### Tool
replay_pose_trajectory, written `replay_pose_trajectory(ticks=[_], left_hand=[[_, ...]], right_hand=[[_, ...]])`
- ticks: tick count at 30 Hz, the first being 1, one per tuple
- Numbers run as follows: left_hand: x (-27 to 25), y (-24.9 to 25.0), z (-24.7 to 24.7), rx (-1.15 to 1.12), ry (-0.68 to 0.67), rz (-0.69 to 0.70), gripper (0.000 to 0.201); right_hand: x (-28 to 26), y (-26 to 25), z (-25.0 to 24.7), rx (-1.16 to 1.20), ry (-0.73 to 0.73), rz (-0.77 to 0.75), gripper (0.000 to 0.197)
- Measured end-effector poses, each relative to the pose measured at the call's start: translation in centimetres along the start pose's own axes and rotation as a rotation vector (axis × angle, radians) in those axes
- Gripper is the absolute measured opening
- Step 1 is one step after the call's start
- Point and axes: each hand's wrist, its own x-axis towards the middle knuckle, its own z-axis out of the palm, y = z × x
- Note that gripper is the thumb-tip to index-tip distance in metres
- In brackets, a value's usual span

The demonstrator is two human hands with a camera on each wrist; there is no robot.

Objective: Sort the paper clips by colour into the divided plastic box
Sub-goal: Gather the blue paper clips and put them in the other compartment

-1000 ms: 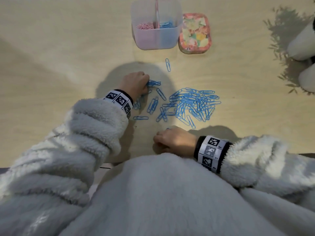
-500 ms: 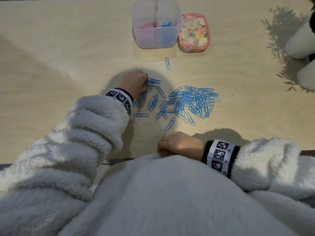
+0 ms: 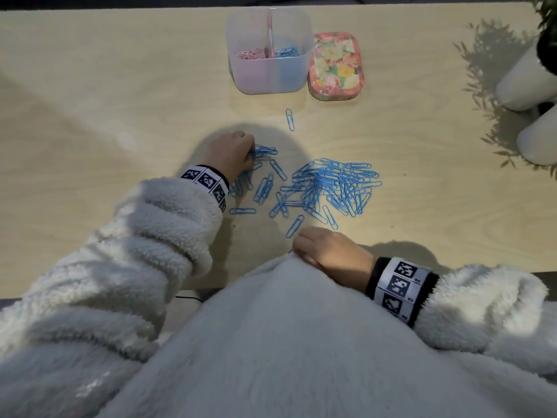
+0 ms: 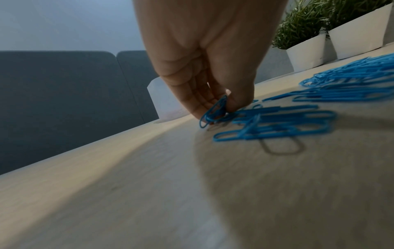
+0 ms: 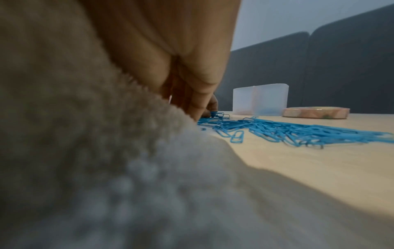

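A heap of blue paper clips (image 3: 334, 185) lies mid-table, with loose ones spread to its left. My left hand (image 3: 251, 152) pinches a small bunch of blue clips (image 4: 215, 112) low over the table, fingers and thumb closed round them. My right hand (image 3: 301, 245) rests curled at the table's front edge beside a stray clip (image 3: 294, 226); fleece hides its fingertips, so any hold is unclear. The divided plastic box (image 3: 268, 76) stands at the back, pink clips (image 3: 251, 53) in its left half, blue clips (image 3: 284, 51) in its right.
A floral tin (image 3: 334, 66) sits just right of the box. One blue clip (image 3: 290, 119) lies alone between box and heap. Two white plant pots (image 3: 524, 82) (image 3: 539, 140) stand at the far right. My fleece front covers the table's near edge.
My right hand has drawn back from the heap toward my body. The left hand stays at the same spot, still gathering blue clips in its pinch.
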Motion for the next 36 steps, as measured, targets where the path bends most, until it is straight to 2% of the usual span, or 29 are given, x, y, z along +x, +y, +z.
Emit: replay_pose_trajectory(ticks=[2, 5, 10, 13, 16, 18, 19, 21, 22, 24, 26, 30, 32, 36], left_hand=[[0.1, -0.2, 0.0, -0.011, -0.002, 0.004, 0.023], [0.3, -0.1, 0.0, -0.010, -0.013, 0.000, 0.023], [0.5, -0.1, -0.4, -0.019, -0.049, -0.018, 0.023], [0.5, 0.1, -0.8, -0.045, -0.063, -0.038, 0.024], [0.4, 0.5, -1.1, -0.117, -0.040, -0.053, 0.023], [0.2, 1.0, -1.2, -0.172, -0.021, -0.054, 0.023], [0.1, 1.4, -1.2, -0.201, -0.013, -0.049, 0.023], [-0.1, 2.5, -1.1, -0.267, -0.015, -0.027, 0.021], [-0.2, 3.1, -1.0, -0.285, -0.031, -0.012, 0.020], [-0.2, 4.3, -0.7, -0.292, -0.071, 0.019, 0.020], [0.0, 5.4, -0.2, -0.277, -0.117, 0.047, 0.021], [0.4, 6.9, 0.4, -0.142, -0.162, 0.125, 0.022], [0.5, 7.3, 0.4, -0.099, -0.162, 0.143, 0.022], [0.6, 7.0, 0.0, -0.103, -0.172, 0.145, 0.023]], right_hand=[[-0.9, -0.2, -0.2, 0.083, -0.097, -0.037, 0.012], [-1.8, 0.4, 0.0, 0.214, -0.157, 0.084, 0.016], [0.5, 0.8, 0.8, 0.113, -0.062, 0.105, 0.023], [2.8, 2.1, -0.2, 0.050, -0.025, 0.215, 0.020], [4.1, 3.7, -2.3, 0.128, 0.112, 0.296, 0.014], [3.8, 4.9, -3.7, 0.176, 0.276, 0.338, 0.012], [3.2, 5.6, -4.4, 0.171, 0.372, 0.398, 0.012], [1.8, 7.4, -5.5, 0.125, 0.529, 0.615, 0.016], [1.1, 8.4, -5.8, 0.115, 0.562, 0.740, 0.021], [0.6, 9.5, -5.8, 0.116, 0.524, 0.906, 0.034], [1.3, 9.3, -5.6, 0.127, 0.474, 0.910, 0.047], [3.8, 6.7, -4.8, 0.102, 0.326, 0.744, 0.066], [4.8, 5.8, -4.5, 0.056, 0.281, 0.703, 0.062], [6.0, 5.6, -5.0, 0.050, 0.337, 0.694, 0.032]])
